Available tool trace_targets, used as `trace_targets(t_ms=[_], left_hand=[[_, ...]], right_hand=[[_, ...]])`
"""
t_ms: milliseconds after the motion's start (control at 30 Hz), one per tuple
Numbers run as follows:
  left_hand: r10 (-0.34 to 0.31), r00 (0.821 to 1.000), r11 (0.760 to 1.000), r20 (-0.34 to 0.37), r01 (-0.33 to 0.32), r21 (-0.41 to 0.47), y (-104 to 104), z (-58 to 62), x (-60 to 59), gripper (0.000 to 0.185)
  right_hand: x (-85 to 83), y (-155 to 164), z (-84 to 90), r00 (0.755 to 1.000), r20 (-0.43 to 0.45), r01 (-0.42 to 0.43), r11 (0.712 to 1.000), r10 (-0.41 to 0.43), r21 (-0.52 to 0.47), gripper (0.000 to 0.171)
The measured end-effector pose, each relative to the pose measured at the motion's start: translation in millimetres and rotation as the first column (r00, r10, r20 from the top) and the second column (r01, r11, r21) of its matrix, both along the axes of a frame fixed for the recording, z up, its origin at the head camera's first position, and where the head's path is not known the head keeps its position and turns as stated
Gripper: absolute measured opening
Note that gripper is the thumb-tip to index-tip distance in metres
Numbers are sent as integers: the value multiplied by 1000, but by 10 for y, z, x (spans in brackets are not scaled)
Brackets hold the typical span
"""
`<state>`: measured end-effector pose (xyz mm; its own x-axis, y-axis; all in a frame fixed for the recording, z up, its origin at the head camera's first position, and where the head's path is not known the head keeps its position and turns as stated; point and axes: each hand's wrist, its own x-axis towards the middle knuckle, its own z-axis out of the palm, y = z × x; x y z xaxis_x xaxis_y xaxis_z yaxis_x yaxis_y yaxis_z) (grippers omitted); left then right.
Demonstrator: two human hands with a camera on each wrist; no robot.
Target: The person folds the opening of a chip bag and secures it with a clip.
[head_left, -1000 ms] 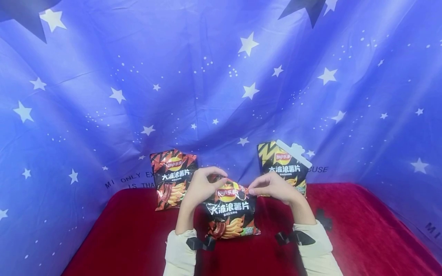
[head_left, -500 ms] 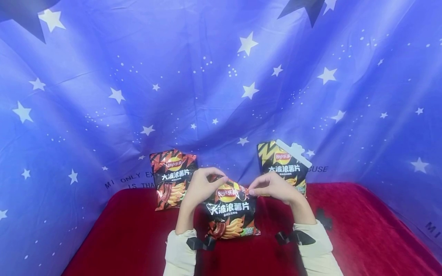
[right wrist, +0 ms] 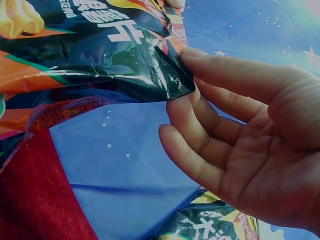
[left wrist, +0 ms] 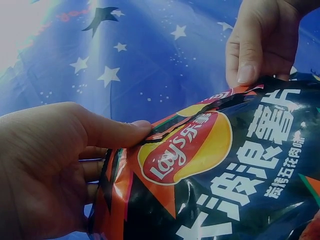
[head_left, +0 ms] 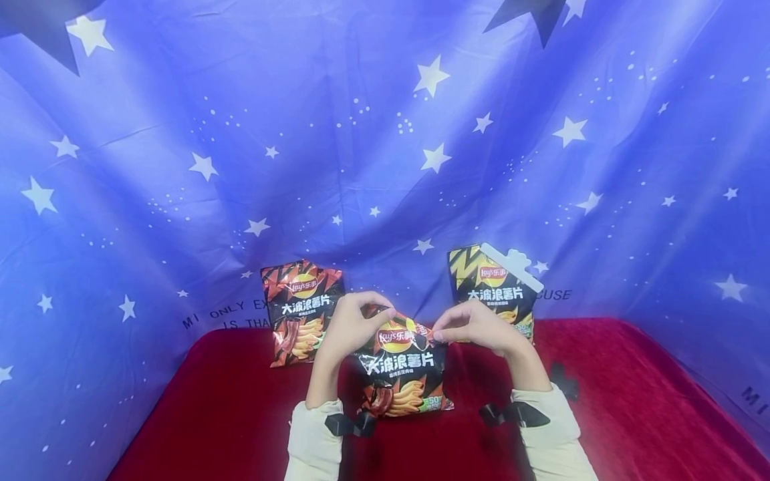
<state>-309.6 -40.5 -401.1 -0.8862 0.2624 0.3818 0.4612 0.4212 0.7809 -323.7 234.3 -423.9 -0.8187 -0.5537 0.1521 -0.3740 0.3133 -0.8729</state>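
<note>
The chip bag (head_left: 402, 364) stood upright on the red cloth (head_left: 601, 414), unmoved over the last second; my left hand (head_left: 349, 327) and right hand (head_left: 478, 327) still pinched its top corners, not yet torn.

Chip bag (head_left: 402, 364) reads "Lay's" (50).
</note>
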Motion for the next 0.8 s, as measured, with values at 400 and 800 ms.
trace_targets(t_ms=[400,800], left_hand=[[-18,1000,1000,-8,18,-5,2,6,4,5],[-70,998,997,5,70,-24,-55,-5,-10,10]], right_hand=[[-22,16,-19,998,-30,-53,998,52,-19,14],[-9,5,-15,999,-16,-40,999,40,-11,11]])
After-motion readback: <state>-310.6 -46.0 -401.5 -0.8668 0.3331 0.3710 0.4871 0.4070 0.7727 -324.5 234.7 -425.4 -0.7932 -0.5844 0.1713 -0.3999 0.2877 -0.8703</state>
